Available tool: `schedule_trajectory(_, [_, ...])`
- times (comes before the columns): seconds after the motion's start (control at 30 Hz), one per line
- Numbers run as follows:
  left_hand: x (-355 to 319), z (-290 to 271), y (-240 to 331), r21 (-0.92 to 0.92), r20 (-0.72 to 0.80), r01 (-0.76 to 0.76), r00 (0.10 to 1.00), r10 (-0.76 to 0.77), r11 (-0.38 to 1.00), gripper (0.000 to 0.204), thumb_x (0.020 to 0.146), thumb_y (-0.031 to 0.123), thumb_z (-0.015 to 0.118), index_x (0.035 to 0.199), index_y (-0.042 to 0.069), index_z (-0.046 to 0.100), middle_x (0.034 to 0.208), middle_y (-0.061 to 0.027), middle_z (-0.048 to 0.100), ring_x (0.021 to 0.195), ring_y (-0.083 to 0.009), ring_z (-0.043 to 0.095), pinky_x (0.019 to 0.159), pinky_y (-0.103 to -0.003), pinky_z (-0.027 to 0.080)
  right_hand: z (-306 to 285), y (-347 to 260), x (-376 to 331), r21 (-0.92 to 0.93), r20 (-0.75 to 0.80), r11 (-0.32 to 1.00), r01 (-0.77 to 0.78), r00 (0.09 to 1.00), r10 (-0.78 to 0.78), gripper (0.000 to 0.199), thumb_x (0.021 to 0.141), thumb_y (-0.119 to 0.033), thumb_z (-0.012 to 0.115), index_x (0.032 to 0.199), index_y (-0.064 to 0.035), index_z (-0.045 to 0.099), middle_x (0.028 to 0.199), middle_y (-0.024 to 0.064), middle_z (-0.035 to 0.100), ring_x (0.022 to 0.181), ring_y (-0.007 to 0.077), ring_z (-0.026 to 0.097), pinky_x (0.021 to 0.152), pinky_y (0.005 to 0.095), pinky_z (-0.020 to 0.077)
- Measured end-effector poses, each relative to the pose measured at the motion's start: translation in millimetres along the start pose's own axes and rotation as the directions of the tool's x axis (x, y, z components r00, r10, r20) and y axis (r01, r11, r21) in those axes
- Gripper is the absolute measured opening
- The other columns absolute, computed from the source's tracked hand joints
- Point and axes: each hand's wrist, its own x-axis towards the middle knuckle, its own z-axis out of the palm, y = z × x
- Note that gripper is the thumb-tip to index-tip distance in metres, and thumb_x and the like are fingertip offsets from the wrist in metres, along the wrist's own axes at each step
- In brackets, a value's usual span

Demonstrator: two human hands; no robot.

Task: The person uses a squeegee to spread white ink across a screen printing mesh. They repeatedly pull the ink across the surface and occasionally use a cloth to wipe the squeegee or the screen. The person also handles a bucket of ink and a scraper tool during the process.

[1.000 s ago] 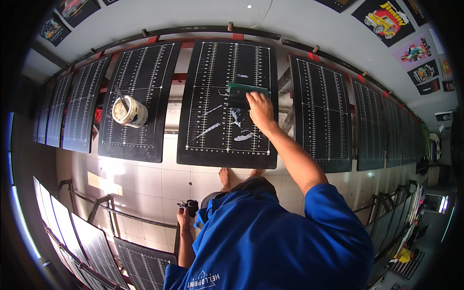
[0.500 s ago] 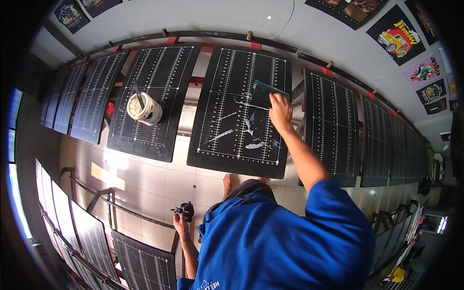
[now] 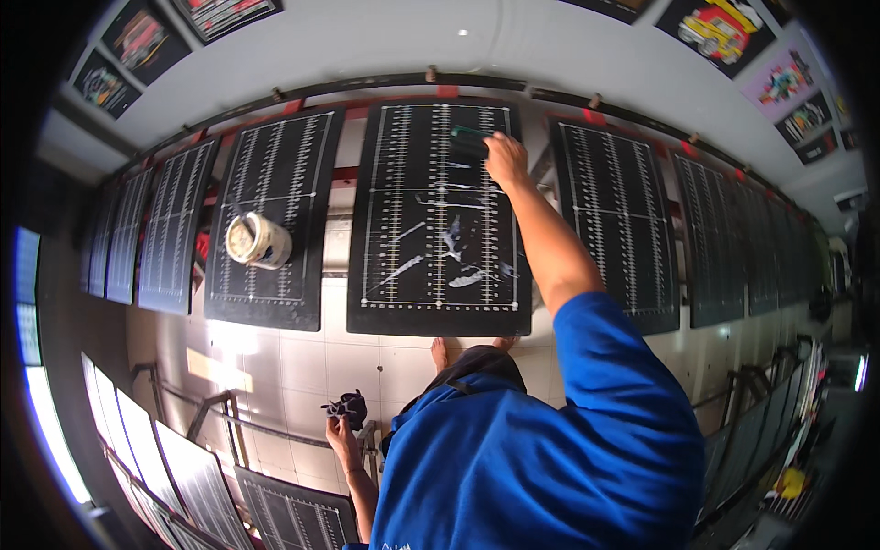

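My right arm reaches out over the middle black board (image 3: 390,316), which carries white grid and ruler-like markings. The fingers of my right hand (image 3: 506,160) are closed on a green-edged dark squeegee (image 3: 469,143) near the board's far end. Whitish smears (image 3: 454,240) mark the board's surface, most of them on its nearer half. Low at my left side, my left hand (image 3: 343,442) grips a crumpled dark cloth (image 3: 347,408), held away from the boards.
On the board to the left stands a white tub (image 3: 269,243) of pale paste with a stick-like handle in it. More marked boards (image 3: 614,229) line the rack on both sides. Another rack of boards (image 3: 298,504) lies behind me at left. Colourful prints (image 3: 724,32) hang on the wall.
My right hand has carried the squeegee farther up the board, toward its far end, and short pale streaks now show below it. The left hand keeps the cloth. The view has turned slightly.
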Motion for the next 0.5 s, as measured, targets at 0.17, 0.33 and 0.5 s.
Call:
schedule_trajectory(0.17, [16, 9, 28, 0.026, 0.065, -0.097, 0.993, 0.095, 0.995, 0.021, 0.095, 0.018, 0.061, 0.098, -0.003, 0.061, 0.078, -0.0032, 0.060, 0.073, -0.0101, 0.050, 0.066, -0.028, 0.042, -82, 12, 30, -0.007, 0.414, 0.975, -0.221, 0.887, 0.204, 0.045, 0.085, -0.017, 0.059, 0.129, -0.0146, 0.065, 0.130, 0.0087, 0.066, 0.122, 0.0294, 0.061, 0.103, 0.0403, 0.0491])
schedule_trajectory(0.33, [32, 42, 91, 0.014, 0.207, -0.240, 0.950, 0.232, 0.971, 0.026, 0.094, 0.019, 0.060, 0.105, -0.004, 0.062, 0.083, -0.0037, 0.062, 0.073, -0.0107, 0.048, 0.065, -0.028, 0.040, -144, 114, -84, -0.091, 0.314, 0.951, -0.295, 0.898, 0.308, 0.039, 0.081, -0.018, 0.069, 0.120, -0.0141, 0.067, 0.119, 0.0089, 0.068, 0.113, 0.0319, 0.063, 0.095, 0.0448, 0.0520])
schedule_trajectory(0.5, [61, 78, 150, -0.078, 0.385, -0.366, 0.847, 0.366, 0.928, 0.032, 0.095, 0.018, 0.061, 0.120, -0.004, 0.062, 0.094, -0.0029, 0.063, 0.080, -0.0091, 0.050, 0.071, -0.026, 0.043, -174, 135, -235, -0.168, 0.235, 0.940, -0.297, 0.914, 0.331, 0.041, 0.080, -0.007, 0.069, 0.120, -0.0137, 0.067, 0.121, 0.0079, 0.065, 0.114, 0.0317, 0.061, 0.095, 0.0440, 0.0512])
